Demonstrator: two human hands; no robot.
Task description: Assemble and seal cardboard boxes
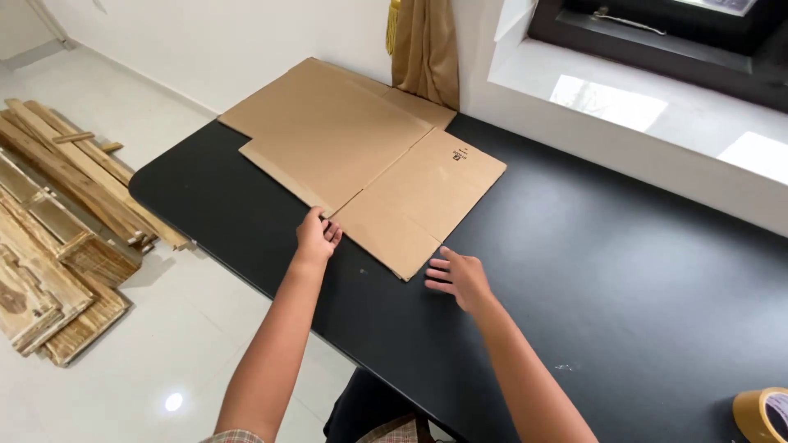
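A flattened brown cardboard box lies on the black table, its far end hanging past the table's back left corner. My left hand touches the near edge of the cardboard where two flaps meet, fingers curled against it. My right hand rests flat on the table, fingers spread, just right of the cardboard's nearest corner and not gripping it.
A roll of tan packing tape sits at the table's near right corner. Rough wooden planks are stacked on the white tiled floor to the left. A white window ledge and a tan curtain stand behind the table.
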